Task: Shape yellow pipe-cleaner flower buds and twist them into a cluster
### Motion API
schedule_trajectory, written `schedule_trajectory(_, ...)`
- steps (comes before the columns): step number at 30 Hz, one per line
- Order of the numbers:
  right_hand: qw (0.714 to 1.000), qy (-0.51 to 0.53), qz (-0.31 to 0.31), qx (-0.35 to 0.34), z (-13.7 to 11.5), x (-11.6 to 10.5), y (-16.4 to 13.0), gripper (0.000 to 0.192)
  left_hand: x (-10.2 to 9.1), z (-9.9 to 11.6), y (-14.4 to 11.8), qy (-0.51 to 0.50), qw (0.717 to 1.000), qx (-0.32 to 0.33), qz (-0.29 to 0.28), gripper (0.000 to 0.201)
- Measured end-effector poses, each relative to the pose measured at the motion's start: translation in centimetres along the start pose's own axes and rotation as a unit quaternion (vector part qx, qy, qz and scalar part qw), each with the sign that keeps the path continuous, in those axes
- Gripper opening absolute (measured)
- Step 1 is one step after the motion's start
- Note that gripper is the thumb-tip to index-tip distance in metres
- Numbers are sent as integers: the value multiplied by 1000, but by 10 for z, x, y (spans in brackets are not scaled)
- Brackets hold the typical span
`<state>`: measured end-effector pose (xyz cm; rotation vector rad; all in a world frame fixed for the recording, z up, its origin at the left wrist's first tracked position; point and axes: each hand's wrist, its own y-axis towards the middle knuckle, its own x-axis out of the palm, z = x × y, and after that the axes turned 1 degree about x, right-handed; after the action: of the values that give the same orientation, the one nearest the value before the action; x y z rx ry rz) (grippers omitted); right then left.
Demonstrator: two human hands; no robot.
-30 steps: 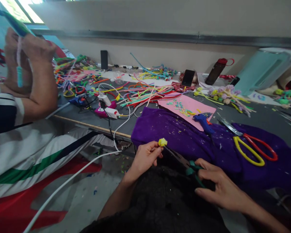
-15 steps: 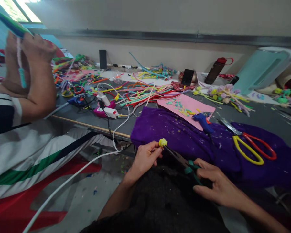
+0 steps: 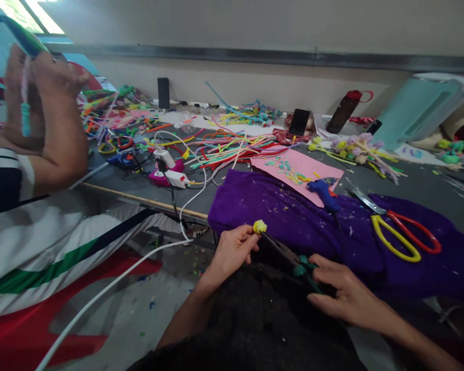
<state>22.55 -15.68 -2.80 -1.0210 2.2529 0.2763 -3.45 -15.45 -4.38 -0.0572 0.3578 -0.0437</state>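
My left hand (image 3: 234, 252) is closed, pinching a small yellow fuzzy tuft (image 3: 260, 226) between thumb and fingertips over my dark lap. My right hand (image 3: 342, 291) grips the green handles of a pair of dark-bladed scissors (image 3: 284, 249). The blades point up and left, their tips at the tuft's lower right side. Whether the tips touch it I cannot tell. Behind my hands a purple cloth (image 3: 270, 201) covers the table's near edge. On it lie large scissors with red and yellow handles (image 3: 394, 232) and a blue glue gun (image 3: 324, 195), partly over pink paper (image 3: 294, 167).
Colourful pipe cleaners (image 3: 224, 147) spread across the table (image 3: 139, 178). A white cable (image 3: 139, 257) runs from a power strip (image 3: 176, 179) down past the table edge. Another person's hands (image 3: 54, 77) are raised at left. A bottle (image 3: 344, 112) and phone (image 3: 299, 122) lie further back.
The other person's raised hands and the hanging pastel strand have shifted slightly left. My hands, the yellow tuft and the green-handled scissors stay almost where they were.
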Motion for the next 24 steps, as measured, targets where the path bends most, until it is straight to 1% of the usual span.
schedule_trajectory(4,995,95,-13,14,3,-1,1,29,1,0,0,-4,1000,7,19,24)
schedule_trajectory(9,979,198,-45,35,6,-6,4,31,4,2,-2,9,999,12,41,25)
schedule_trajectory(16,958,272,-71,61,7,-16,7,30,9,7,-2,65,995,27,69,25)
schedule_trajectory(18,954,283,-77,68,7,-18,8,28,9,8,-2,84,993,29,75,24)
schedule_trajectory(20,956,275,-76,66,7,-18,9,28,9,7,-1,94,992,29,76,24)
schedule_trajectory(22,968,237,-62,54,6,-17,9,28,9,5,1,86,994,23,66,25)
schedule_trajectory(24,983,178,-36,39,4,-15,8,28,8,2,3,58,997,14,46,26)
